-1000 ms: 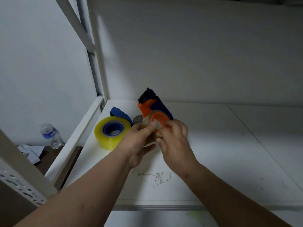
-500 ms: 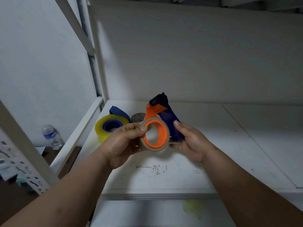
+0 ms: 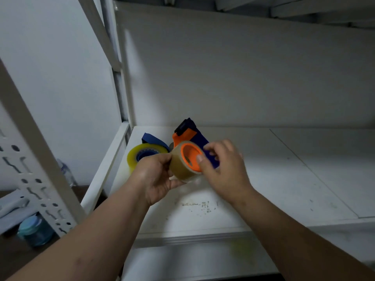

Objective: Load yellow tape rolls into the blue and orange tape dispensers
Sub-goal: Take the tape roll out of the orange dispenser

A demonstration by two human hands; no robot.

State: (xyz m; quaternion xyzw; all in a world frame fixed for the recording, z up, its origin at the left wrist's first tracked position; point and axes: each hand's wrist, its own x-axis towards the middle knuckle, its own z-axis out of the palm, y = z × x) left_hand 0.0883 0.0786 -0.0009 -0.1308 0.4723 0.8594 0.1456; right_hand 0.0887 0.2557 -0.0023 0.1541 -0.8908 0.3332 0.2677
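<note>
White metal shelf (image 3: 284, 179) carries a yellow tape roll (image 3: 135, 154); our left hand (image 3: 156, 179) grips the tan roll on the orange-and-blue plastic dispenser (image 3: 188, 142), our right hand (image 3: 225, 171) pinching its hub.

Left hand (image 3: 156, 177) hides yellow tape roll's (image 3: 140, 154) front.

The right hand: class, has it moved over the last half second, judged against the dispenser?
Yes. The right hand has come up from beside the dispenser's blue handle to the orange hub, thumb now at the hub's rim.
</note>
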